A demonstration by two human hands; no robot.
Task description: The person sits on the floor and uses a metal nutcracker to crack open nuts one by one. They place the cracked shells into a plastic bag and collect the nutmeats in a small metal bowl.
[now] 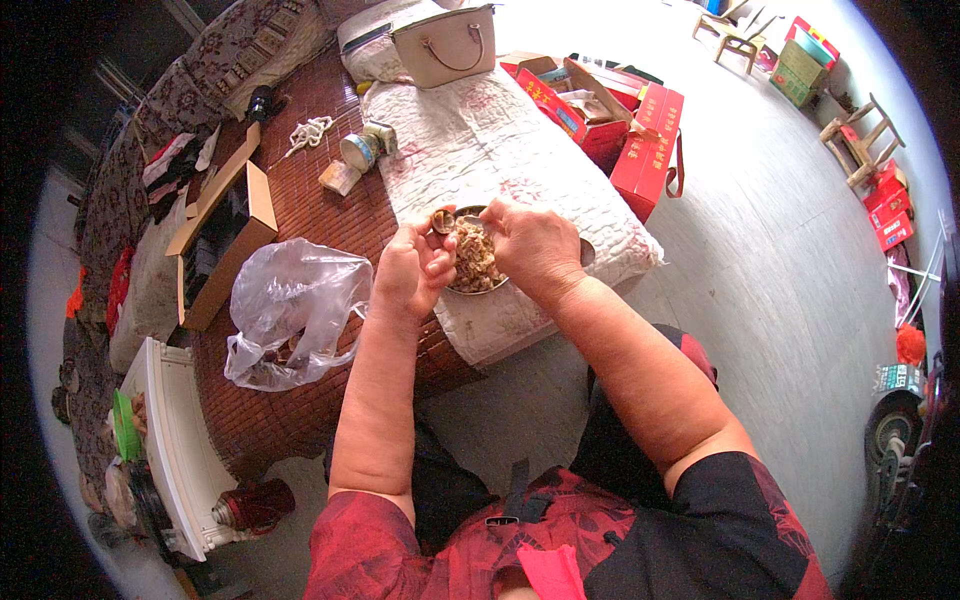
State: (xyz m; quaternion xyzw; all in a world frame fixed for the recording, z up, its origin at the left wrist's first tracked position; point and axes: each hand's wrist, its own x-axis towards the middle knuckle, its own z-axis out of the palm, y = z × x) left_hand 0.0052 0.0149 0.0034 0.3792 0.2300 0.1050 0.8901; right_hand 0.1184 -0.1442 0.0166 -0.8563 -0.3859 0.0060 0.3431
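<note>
My left hand (414,266) pinches a small, round, brown shell-like piece (443,221) at the left rim of a metal bowl (480,291). Its open side shows, with something pale inside. Minced filling (474,259), pinkish and crumbly, sits in the bowl. Over the bowl's right side my right hand (534,244) is closed on what looks like a metal spoon (587,252); its rounded end sticks out past the wrist, and most of it is hidden by the fingers. A clear plastic bag (300,300) with brown pieces inside lies left of my left forearm.
The bowl stands on a quilted white cover (495,150) over a brown woven mat (315,195). Farther off are a beige handbag (450,49), red boxes (645,150) and jars (360,152). A cardboard box (225,240) lies left; a red thermos (259,506) is lower left.
</note>
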